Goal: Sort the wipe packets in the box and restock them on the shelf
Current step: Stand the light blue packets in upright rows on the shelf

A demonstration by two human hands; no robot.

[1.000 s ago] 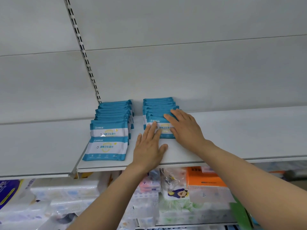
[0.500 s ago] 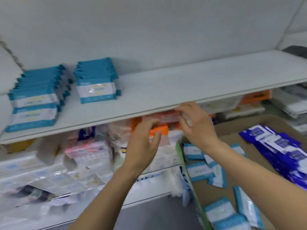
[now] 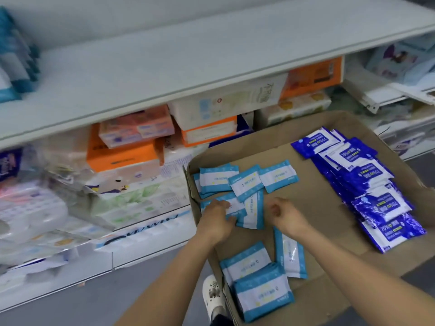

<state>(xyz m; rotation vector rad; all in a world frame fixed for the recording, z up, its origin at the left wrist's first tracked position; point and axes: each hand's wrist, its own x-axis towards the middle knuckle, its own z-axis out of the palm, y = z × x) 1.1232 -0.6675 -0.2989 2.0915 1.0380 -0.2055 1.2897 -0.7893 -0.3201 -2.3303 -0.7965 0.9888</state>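
Note:
A cardboard box (image 3: 317, 208) stands in front of the shelves. Light-blue wipe packets (image 3: 247, 182) lie loose at its left side, and more of them (image 3: 261, 290) sit near its front. Dark-blue packets (image 3: 367, 184) form an overlapping row along its right side. My left hand (image 3: 217, 220) grips one light-blue packet (image 3: 235, 208) in the left group. My right hand (image 3: 286, 215) hovers beside it over the box floor, fingers loosely curled, holding nothing. The white upper shelf (image 3: 164, 67) carries stacked light-blue packets (image 3: 14, 67) at its far left.
Below the upper shelf, the lower shelf is packed with orange boxes (image 3: 122, 156) and plastic-wrapped tissue packs (image 3: 35, 208). A white shoe (image 3: 213, 295) stands on the grey floor beside the box's left wall.
Both hands left the packet stack on the upper shelf and came down into the box. The view swung down and right. My left hand now holds a light-blue packet.

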